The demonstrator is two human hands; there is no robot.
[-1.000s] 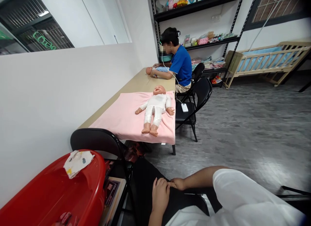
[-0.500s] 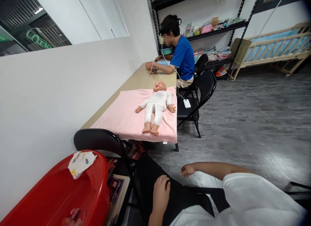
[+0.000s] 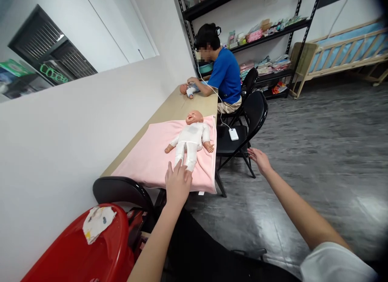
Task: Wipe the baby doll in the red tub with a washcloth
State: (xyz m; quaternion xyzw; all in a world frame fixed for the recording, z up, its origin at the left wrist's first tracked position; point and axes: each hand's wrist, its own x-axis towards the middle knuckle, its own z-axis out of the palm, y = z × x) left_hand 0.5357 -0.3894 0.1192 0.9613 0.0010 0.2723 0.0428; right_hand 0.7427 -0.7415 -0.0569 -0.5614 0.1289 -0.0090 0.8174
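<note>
A baby doll (image 3: 192,136) in a white suit lies face up on a pink towel (image 3: 136,160) spread over the near end of the table. In front of its feet is my left hand (image 3: 177,183), fingers apart and holding nothing; it overlaps the feet in view, and I cannot tell whether it touches them. My right hand (image 3: 259,160) is out over the floor by the folding chair, its fingers stretched and nothing in them.
A black folding chair (image 3: 256,116) with a white power bank (image 3: 233,134) stands right of the table. Another chair (image 3: 121,189) and a red tub (image 3: 69,249) are at lower left. Beyond, a person in blue (image 3: 227,73) handles another doll (image 3: 190,90). Shelves and a crib stand behind.
Both my hands have moved forward from my lap and side, the left toward the doll's feet, the right toward the chair. The person in blue has shifted their hands over the other doll.
</note>
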